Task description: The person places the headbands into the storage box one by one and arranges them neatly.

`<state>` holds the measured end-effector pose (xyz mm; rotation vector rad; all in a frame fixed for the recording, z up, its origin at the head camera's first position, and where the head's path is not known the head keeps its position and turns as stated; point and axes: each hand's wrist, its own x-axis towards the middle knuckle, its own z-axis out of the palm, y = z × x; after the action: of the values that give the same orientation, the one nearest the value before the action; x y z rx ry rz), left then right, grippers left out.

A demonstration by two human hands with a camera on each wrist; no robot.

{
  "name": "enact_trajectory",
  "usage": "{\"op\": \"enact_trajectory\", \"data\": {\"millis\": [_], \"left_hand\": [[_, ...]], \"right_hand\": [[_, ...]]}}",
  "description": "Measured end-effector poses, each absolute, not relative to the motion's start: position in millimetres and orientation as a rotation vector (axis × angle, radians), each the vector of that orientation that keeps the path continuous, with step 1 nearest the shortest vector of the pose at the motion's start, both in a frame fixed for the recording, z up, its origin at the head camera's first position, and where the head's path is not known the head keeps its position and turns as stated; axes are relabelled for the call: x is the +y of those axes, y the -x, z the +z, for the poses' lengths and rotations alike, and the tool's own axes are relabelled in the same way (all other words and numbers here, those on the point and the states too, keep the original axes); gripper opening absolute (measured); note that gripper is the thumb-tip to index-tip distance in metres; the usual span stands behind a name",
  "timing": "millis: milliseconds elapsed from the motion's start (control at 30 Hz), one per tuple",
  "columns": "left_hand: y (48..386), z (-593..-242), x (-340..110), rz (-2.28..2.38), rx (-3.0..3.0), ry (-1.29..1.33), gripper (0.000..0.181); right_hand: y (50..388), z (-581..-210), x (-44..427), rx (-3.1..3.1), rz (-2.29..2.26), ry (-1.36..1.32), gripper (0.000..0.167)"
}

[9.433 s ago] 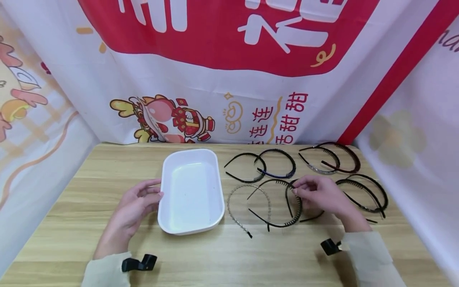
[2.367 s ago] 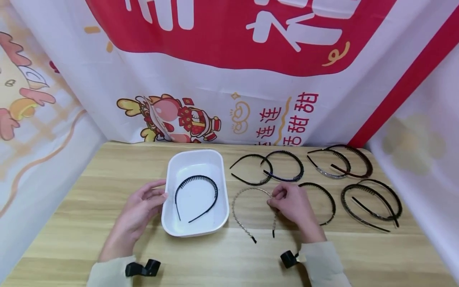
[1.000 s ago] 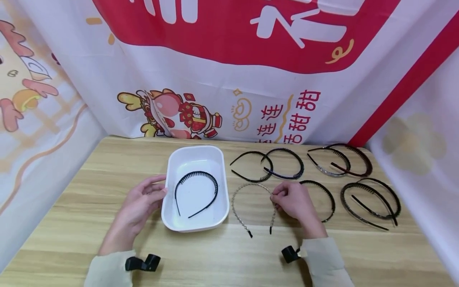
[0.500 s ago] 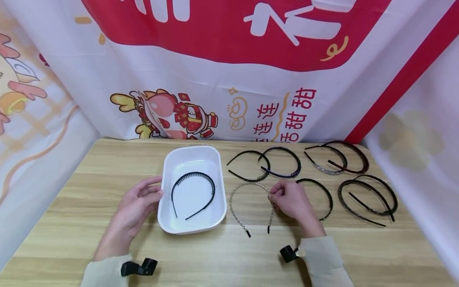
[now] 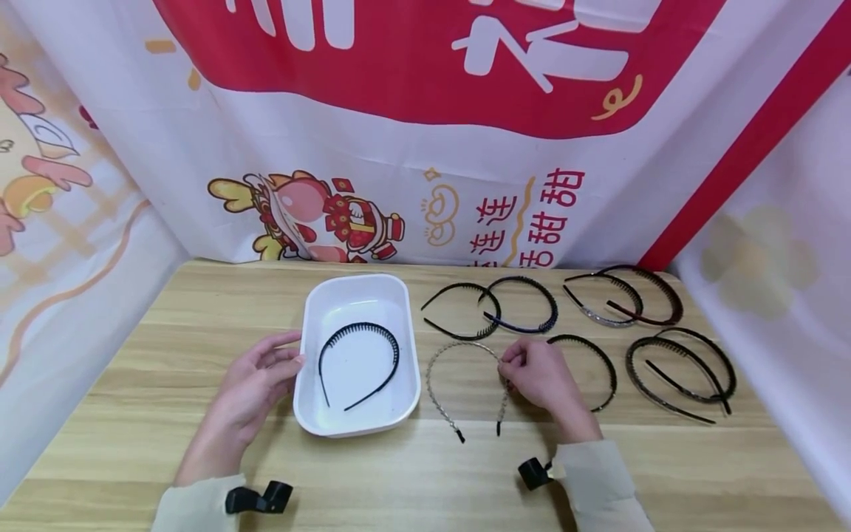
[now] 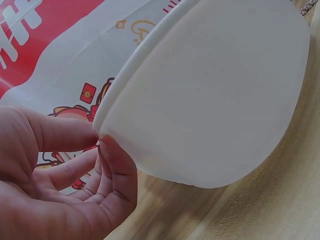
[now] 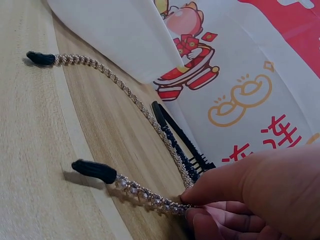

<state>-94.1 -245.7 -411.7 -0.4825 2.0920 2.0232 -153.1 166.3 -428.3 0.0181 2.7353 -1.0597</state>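
Note:
My left hand pinches the left rim of a white plastic tray; thumb and fingertips meet at that rim in the left wrist view. Inside the tray lies a black toothed headband, its ends toward me. To the right of the tray, my right hand pinches one arm of a beaded headband between thumb and fingers. In the right wrist view its sparkling beads and two black end caps show; the stretch between my fingers is hidden. Partly behind the right hand lies another black headband.
Behind the beaded headband, a black headband overlaps a dark blue one. Further right lie a headband with a silvery arm, a dark brown one and two crossed black ones. A printed curtain borders the wooden table.
Compared with the oldest frame, a black toothed headband now lies in the tray, and my right hand has moved left to the beaded headband. During the last second both hands have stayed nearly still.

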Motion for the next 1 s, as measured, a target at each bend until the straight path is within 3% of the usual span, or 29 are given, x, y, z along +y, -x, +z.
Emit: {"op": "enact_trajectory", "data": {"millis": [1000], "left_hand": [[93.6, -414.7, -246.9, 2.112, 2.032, 0.428, 0.06]], "right_hand": [[154.4, -427.3, 169.0, 2.696, -1.217, -0.063, 0.008]]}}
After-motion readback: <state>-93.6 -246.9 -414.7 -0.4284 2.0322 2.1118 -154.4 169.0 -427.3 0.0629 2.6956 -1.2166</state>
